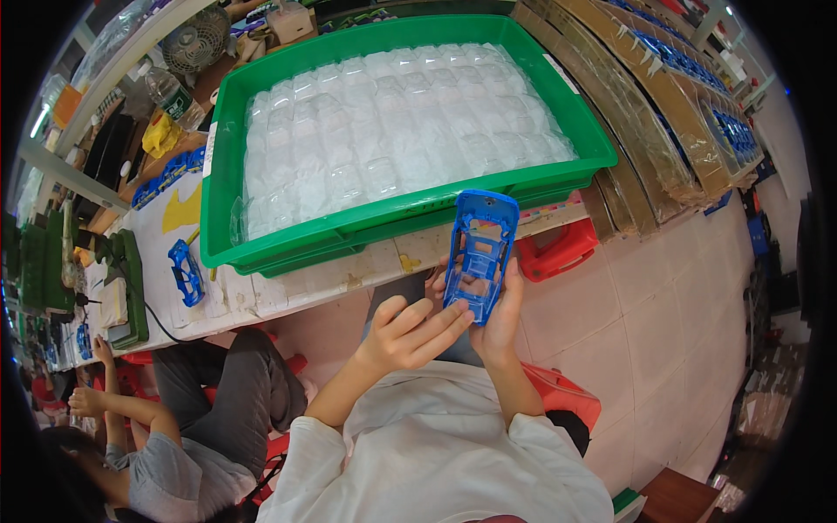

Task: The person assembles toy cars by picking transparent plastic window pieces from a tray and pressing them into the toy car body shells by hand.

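Note:
A blue plastic toy car body (479,253) with cut-out window openings is held up before me, in front of the green tray. My right hand (500,324) wraps round its lower part from beneath and from the right side, with fingertips showing past its left edge. At the near end, the fingers of my left hand (405,336) are partly curled, their tips pressed against the body's lower edge. Whether the left fingertips also pinch some small piece cannot be made out.
A green tray (301,247) of clear plastic-wrapped pieces stands on the white table (235,301). Another blue car body (186,272) lies left of it. Cardboard trays (610,113) are stacked on the right. A red stool (558,253) stands below. A co-worker (179,453) sits at left.

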`<state>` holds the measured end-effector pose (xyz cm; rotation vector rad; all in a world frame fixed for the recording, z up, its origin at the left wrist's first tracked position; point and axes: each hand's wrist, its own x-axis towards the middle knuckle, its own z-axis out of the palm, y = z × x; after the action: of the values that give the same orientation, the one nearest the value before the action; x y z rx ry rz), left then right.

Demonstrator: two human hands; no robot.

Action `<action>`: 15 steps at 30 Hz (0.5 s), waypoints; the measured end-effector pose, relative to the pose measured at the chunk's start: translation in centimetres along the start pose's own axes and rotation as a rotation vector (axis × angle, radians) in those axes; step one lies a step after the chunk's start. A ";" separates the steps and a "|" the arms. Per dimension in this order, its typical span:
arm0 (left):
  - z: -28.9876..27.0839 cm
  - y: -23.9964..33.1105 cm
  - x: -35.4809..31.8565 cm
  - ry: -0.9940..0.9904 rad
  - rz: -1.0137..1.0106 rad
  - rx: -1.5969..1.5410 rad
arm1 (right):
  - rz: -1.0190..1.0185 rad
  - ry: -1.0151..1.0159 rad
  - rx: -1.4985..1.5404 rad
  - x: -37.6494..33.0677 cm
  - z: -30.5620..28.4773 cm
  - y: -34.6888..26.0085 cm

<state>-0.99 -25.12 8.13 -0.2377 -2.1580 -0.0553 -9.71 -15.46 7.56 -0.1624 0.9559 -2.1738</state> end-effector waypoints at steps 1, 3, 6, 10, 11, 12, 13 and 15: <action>0.0 0.1 0.0 -0.001 0.000 0.001 | -0.025 -0.009 0.013 -0.1 0.2 -0.1; 0.1 0.3 0.0 0.044 -0.005 0.087 | -0.002 -0.033 0.046 -0.1 0.3 0.0; 0.3 0.4 -0.1 0.065 -0.020 0.125 | 0.019 -0.037 0.081 -0.2 0.6 0.1; 0.3 0.7 -0.4 0.097 0.020 0.241 | 0.006 -0.041 0.027 -0.2 0.5 0.2; 0.3 0.8 -0.4 0.099 0.015 0.253 | 0.006 -0.041 0.026 -0.2 0.4 0.3; 0.3 0.9 -0.4 0.102 0.010 0.264 | 0.030 -0.023 0.036 -0.1 0.4 0.4; 0.3 0.9 -0.4 0.103 0.010 0.264 | 0.054 -0.005 0.045 -0.1 0.4 0.5; 0.4 0.9 -0.3 0.018 -0.059 0.215 | 0.045 -0.021 0.025 0.0 0.4 0.5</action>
<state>-0.98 -24.23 7.64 -0.0490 -2.1331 0.1401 -9.27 -15.91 7.55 -0.1501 0.9123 -2.1377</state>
